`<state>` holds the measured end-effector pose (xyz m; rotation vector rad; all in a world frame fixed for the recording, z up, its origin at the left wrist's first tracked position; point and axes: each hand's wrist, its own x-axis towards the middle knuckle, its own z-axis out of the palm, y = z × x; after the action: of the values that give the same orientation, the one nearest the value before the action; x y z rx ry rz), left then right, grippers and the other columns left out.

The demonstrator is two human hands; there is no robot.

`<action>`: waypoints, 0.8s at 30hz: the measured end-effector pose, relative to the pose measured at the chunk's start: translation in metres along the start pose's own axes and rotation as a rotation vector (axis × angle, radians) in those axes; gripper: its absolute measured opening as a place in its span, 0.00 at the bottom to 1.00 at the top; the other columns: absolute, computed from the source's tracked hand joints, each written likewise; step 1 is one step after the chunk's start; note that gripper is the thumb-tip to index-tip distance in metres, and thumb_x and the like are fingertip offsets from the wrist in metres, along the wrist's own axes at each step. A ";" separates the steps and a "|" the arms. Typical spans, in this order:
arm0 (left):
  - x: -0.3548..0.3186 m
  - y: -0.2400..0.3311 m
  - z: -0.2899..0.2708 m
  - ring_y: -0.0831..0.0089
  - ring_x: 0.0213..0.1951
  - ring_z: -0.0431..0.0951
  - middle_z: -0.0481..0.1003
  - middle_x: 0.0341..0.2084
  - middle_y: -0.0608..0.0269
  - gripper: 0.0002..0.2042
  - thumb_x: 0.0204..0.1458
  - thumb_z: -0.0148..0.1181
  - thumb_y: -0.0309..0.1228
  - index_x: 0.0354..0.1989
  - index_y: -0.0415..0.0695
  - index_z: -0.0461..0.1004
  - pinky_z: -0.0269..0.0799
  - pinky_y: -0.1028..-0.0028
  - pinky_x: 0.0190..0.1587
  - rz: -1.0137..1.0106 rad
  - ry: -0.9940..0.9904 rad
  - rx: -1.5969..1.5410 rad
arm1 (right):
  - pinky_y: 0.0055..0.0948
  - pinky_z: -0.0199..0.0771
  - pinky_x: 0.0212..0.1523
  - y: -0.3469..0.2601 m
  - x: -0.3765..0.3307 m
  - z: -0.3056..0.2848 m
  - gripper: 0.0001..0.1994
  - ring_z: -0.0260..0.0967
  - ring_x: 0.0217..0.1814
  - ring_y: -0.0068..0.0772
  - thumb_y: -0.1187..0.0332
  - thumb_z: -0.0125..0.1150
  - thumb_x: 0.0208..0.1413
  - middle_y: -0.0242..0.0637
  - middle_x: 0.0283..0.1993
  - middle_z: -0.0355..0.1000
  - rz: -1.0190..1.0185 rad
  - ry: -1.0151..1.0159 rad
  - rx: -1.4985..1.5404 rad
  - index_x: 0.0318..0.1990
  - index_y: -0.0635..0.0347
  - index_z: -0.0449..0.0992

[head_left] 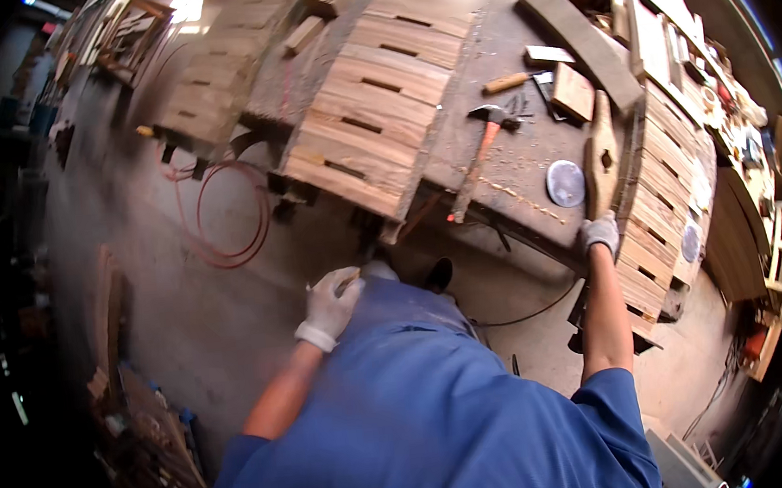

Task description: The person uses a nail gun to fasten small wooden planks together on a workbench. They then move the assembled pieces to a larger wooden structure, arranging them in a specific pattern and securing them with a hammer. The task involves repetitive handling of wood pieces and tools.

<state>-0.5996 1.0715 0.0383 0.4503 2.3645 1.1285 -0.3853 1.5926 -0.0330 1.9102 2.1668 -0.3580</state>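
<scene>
My right hand [600, 231], in a pale work glove, is closed around the near end of a long wooden tool [601, 162] with tapered ends and a dark hole in its middle. That tool lies along the bench's right side. My left hand [330, 307], also gloved, hangs low in front of my blue shirt with its fingers curled. A small brownish bit shows at those fingers, too small to name. Between the hands on the bench [522, 163] lie a claw hammer [479, 157] with an orange-brown handle and a round pale disc [565, 183].
Slotted wooden panels [370, 106] flank the bench on the left, with more slotted pieces [658, 211] on the right. A wooden-handled tool [507, 82], a wood block [573, 90] and a thick board [578, 42] lie farther back. A red hose [264, 223] coils on the floor.
</scene>
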 end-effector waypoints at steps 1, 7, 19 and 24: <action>0.001 0.001 -0.004 0.65 0.48 0.85 0.84 0.46 0.53 0.15 0.58 0.67 0.32 0.51 0.38 0.82 0.79 0.69 0.53 -0.011 -0.020 0.037 | 0.44 0.76 0.64 0.012 0.008 0.012 0.32 0.74 0.64 0.55 0.61 0.67 0.55 0.62 0.62 0.74 -0.039 0.062 -0.026 0.65 0.69 0.68; 0.008 -0.006 -0.034 0.63 0.51 0.84 0.84 0.47 0.55 0.16 0.58 0.68 0.35 0.52 0.40 0.81 0.77 0.68 0.56 0.005 -0.250 0.163 | 0.40 0.76 0.44 -0.004 0.007 0.021 0.22 0.79 0.45 0.50 0.56 0.71 0.49 0.52 0.40 0.80 -0.071 -0.115 0.299 0.45 0.65 0.80; 0.189 0.018 -0.178 0.57 0.45 0.84 0.83 0.44 0.52 0.14 0.52 0.72 0.27 0.48 0.41 0.82 0.80 0.63 0.49 0.689 -0.415 0.101 | 0.35 0.78 0.49 -0.091 -0.266 0.037 0.28 0.76 0.45 0.35 0.62 0.68 0.57 0.39 0.46 0.76 0.015 -0.409 1.956 0.63 0.66 0.69; 0.264 0.043 -0.189 0.53 0.45 0.82 0.82 0.43 0.50 0.17 0.49 0.73 0.28 0.49 0.40 0.81 0.79 0.61 0.50 1.034 -0.509 0.094 | 0.46 0.79 0.53 -0.186 -0.438 0.051 0.29 0.76 0.47 0.42 0.64 0.69 0.59 0.43 0.46 0.74 0.221 -0.375 2.185 0.64 0.65 0.66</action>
<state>-0.9190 1.1049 0.1017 1.8724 1.6872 1.0744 -0.5148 1.1431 0.0690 1.8879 0.6190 -3.4316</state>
